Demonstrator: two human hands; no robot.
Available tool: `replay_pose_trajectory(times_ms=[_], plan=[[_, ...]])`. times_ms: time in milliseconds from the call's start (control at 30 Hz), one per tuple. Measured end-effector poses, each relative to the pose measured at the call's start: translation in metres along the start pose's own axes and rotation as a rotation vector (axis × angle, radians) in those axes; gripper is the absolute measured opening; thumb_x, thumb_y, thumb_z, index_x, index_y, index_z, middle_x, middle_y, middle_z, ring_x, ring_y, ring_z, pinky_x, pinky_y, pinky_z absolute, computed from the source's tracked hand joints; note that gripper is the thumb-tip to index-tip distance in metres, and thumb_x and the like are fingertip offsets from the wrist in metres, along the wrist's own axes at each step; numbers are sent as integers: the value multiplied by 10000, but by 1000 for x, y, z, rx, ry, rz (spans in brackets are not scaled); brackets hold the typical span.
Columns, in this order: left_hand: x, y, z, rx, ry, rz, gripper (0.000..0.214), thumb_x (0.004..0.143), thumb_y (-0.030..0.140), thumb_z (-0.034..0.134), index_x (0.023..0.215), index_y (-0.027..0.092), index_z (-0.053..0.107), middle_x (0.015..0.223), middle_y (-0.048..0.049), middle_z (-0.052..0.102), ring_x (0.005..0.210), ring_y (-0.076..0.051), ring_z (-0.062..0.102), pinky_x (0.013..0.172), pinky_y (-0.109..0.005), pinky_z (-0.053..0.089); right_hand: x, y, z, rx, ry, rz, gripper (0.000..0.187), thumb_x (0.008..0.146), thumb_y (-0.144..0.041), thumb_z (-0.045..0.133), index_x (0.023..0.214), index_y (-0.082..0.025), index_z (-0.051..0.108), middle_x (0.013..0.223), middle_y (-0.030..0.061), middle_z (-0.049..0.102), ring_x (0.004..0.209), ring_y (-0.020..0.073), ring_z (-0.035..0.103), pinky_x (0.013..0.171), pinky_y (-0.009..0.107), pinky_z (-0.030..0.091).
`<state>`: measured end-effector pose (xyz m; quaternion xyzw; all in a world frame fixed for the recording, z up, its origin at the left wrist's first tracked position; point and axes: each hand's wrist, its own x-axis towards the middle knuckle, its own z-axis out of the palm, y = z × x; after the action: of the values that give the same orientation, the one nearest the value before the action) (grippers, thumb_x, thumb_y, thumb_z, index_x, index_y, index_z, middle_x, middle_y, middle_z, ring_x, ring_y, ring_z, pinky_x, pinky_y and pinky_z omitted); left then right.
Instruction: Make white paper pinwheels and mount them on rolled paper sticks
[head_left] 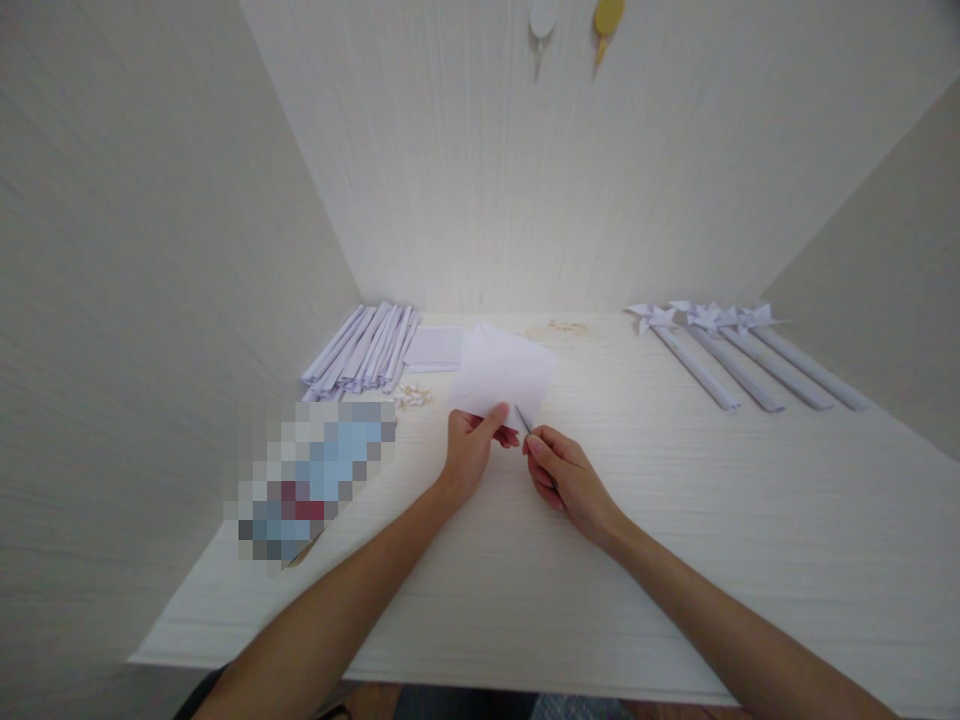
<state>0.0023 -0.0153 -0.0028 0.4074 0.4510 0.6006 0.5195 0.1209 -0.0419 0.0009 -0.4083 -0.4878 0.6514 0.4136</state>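
Observation:
A square white sheet of paper (504, 365) is held up slightly tilted above the table. My left hand (472, 445) grips its lower edge, thumb on top and fingers underneath. My right hand (564, 468) is closed around a slim dark pointed tool (523, 418). The tool's tip lies at the sheet's lower right corner, close to my left thumb. Most of its handle is hidden in my fingers, so I cannot tell its exact kind. Behind the held sheet, to the left, lies a stack of square paper sheets (433, 347).
Rolled paper tubes (367, 350) are piled at the back left, with small whitish bits (414, 396) nearby. A blurred-out object (322, 480) lies at left. Several paper pinwheels (697, 365) on tubes lie at right. Walls enclose three sides; two hooks (607, 18) hang behind.

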Motion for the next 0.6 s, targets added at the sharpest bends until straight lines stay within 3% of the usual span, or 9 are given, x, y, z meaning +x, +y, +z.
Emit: replay_pose_trajectory(times_ms=[600], plan=[[-2, 1, 2, 26, 0, -25, 299, 595, 355, 628, 412, 129, 556, 381, -21, 552, 359, -103, 485, 424, -233, 395, 0, 0, 0, 41, -2, 12, 276, 721, -428, 509, 651, -195, 380, 419, -115, 304, 308, 12, 207, 279, 150, 139]])
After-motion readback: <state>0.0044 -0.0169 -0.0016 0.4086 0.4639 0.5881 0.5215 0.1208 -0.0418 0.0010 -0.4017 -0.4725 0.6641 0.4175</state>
